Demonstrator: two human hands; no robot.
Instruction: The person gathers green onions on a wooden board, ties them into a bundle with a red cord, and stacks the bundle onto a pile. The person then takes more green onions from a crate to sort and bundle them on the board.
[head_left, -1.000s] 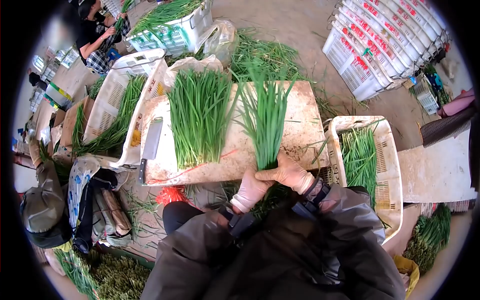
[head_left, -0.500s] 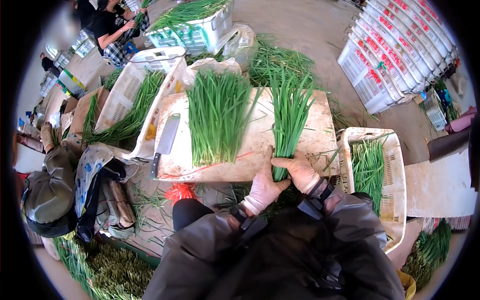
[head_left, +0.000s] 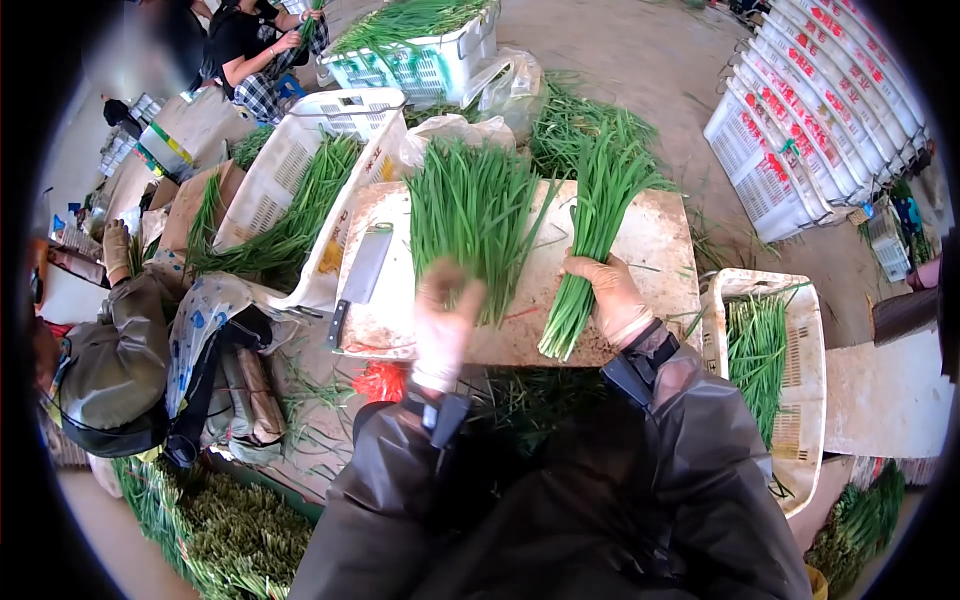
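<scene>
My right hand (head_left: 610,290), gloved, is closed around a small bunch of green stalks (head_left: 597,235), which leans with its cut ends down over the right half of the board (head_left: 660,260). My left hand (head_left: 445,315), gloved and blurred by motion, is over the lower left of a larger bundle of stalks (head_left: 475,220) lying on the board. Its fingers look spread, with nothing seen in them. A cleaver (head_left: 367,270) with a black handle rests at the board's left edge. Beside the bundle, part of a red strip (head_left: 522,313) shows.
White crates with greens stand left (head_left: 270,190), behind (head_left: 420,65) and right (head_left: 790,390). Stacked crates (head_left: 800,130) are at the back right. Loose greens (head_left: 585,120) lie behind the board. A co-worker (head_left: 110,350) sits at left; another person (head_left: 250,50) sits farther back.
My left hand has let go of the small bunch and moved left to the larger bundle. My right hand keeps the bunch, now tilted. The whole view has shifted, with the scene farther right.
</scene>
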